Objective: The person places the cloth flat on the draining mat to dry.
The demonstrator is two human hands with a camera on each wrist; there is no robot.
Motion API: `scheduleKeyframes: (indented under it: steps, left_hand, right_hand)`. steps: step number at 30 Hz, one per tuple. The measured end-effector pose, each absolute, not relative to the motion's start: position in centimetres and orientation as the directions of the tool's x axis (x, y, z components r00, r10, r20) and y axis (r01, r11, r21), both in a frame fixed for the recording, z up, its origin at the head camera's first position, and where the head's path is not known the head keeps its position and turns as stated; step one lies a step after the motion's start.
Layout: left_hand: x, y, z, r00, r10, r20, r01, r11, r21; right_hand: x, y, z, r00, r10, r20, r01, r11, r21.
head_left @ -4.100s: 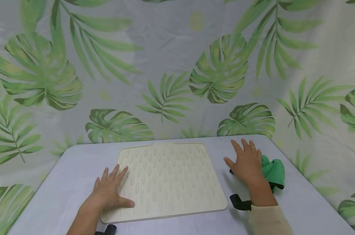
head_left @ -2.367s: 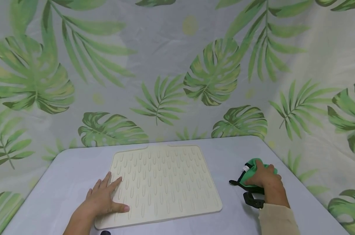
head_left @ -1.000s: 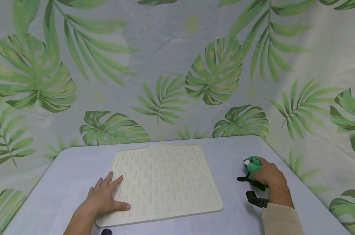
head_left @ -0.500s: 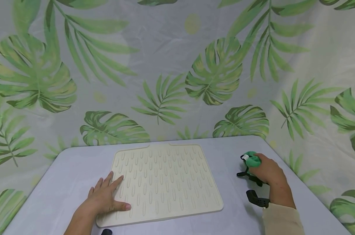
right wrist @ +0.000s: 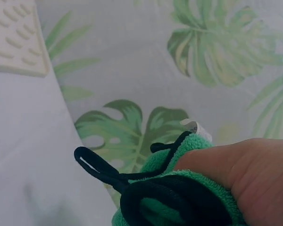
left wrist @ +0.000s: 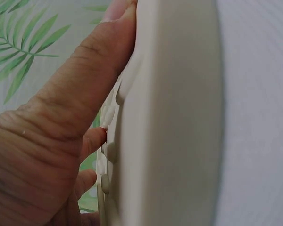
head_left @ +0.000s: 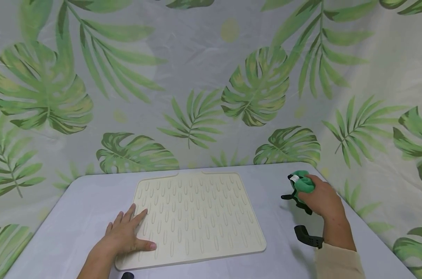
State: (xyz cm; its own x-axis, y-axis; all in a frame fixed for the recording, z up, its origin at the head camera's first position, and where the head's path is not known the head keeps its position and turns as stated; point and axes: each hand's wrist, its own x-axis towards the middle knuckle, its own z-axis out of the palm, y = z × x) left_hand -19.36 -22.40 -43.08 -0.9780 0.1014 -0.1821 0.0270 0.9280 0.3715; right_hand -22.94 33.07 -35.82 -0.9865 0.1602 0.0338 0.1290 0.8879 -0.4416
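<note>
A cream mat with raised oblong ridges point(head_left: 197, 217) lies flat on the white-covered table. Spread across its left edge, my left hand point(head_left: 121, 234) rests with straight fingers, the thumb on the mat's front left part. My right hand point(head_left: 322, 197) grips a bunched green cloth point(head_left: 304, 183) with black edging, off to the right of the mat and apart from it. In the right wrist view a black hanging loop and a small white label stick out of the cloth point(right wrist: 153, 165). The fingers under the cloth are hidden.
The white table point(head_left: 277, 228) ends at a back edge against a leaf-patterned curtain point(head_left: 197, 77), which also runs along the right side. A black wrist mount point(head_left: 308, 237) hangs under my right wrist; another point(head_left: 128, 275) shows below the left.
My right hand came down on the green cloth, gathered it and has raised it, moving a little away from me. My left hand stays on the mat.
</note>
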Motion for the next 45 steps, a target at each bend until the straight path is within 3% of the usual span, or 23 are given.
scheduleKeyframes:
  steps: [17, 45]
  left_hand:
    - [-19.4, -22.5, -43.2, -0.979, 0.105, -0.174, 0.034, 0.930, 0.367]
    - [-19.3, -22.5, -43.2, -0.977, 0.105, -0.185, 0.027, 0.924, 0.380]
  right_hand:
    - [-22.7, 30.1, -34.6, -0.974, 0.138, 0.177, 0.038, 0.879, -0.476]
    - [-22.6, 27.0, -34.3, -0.939, 0.161, 0.305, -0.029, 0.845, -0.534]
